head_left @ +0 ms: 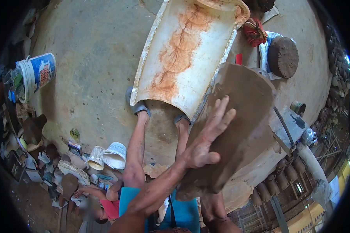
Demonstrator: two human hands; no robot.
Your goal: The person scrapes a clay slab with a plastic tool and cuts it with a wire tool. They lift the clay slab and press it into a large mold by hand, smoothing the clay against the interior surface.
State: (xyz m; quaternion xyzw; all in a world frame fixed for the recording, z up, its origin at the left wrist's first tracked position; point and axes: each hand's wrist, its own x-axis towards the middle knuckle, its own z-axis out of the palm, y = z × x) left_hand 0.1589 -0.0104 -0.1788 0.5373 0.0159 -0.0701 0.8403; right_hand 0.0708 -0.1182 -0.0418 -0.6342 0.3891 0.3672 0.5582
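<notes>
A thick slab of wet brown clay (237, 112) stands tilted in front of me, its lower end close to my lap. My left hand (208, 139) reaches across it with fingers stretched out and thumb apart, overlapping the clay face. At the slab's bottom edge is my right hand (214, 206), its fingers hidden behind the clay; it supports that end. A long white half-pipe trough (147, 77), stained orange inside, lies on the floor just beyond my feet, left of the slab.
A round clay block (284, 57) sits on a sack at the right, near a red cloth bundle (255, 32). A labelled bucket (42, 72) lies at the left; two white pails (114, 155) stand nearer. Another person (109, 206) sits at lower left. Clay pots (272, 186) line the lower right.
</notes>
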